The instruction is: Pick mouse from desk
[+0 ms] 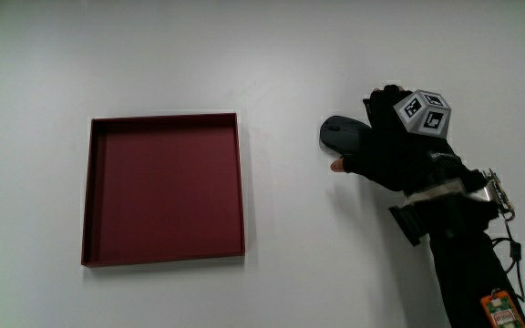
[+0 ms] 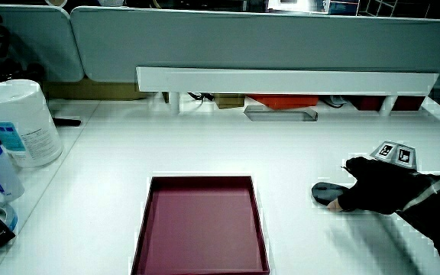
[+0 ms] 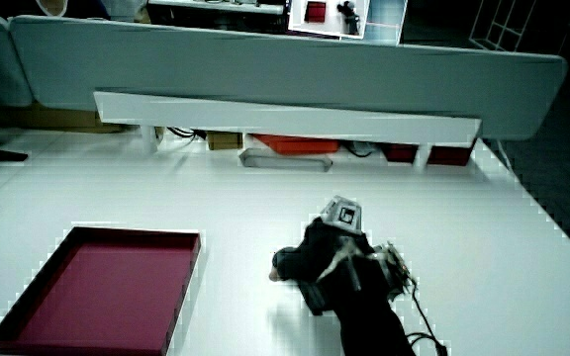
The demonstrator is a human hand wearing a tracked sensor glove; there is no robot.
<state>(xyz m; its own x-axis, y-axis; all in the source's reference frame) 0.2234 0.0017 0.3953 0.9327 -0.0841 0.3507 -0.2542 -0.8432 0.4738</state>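
The forearm [image 1: 477,264], sleeved in black, comes in from the person's edge of the tabletop [image 1: 335,55] and lies nearest in every view, with a strap and a small metal clip at the wrist and a little orange tag lower on the sleeve whose writing is too small to read. At its end the hands [image 1: 386,146] means the one gloved hand, lying palm down over the dark mouse [image 1: 338,134], which sits on the white tabletop partly under the fingers; a bare fingertip [image 1: 337,166] shows at the glove's edge against the side of the mouse nearer the person. The fingers are curled down around the mouse and touch it, and the mouse rests on the tabletop. The patterned cube [image 1: 424,112] on the back of the glove carries black-and-white square markings, no letters. In a side view the hand [image 2: 376,191] lies flat and low with the mouse [image 2: 325,193] poking out from under the fingers; in a side view the hand [image 3: 315,255] shows the same flat pose. Well apart from the hand, beside the mouse, lies a dark red square tray [image 1: 241,182] with a low rim. Farther from the person than the hand runs a low grey partition [image 2: 266,38] with a white shelf [image 2: 281,79]. A white canister [image 2: 17,122] with a pale label I cannot read stands near the table's edge, well apart from the hand.
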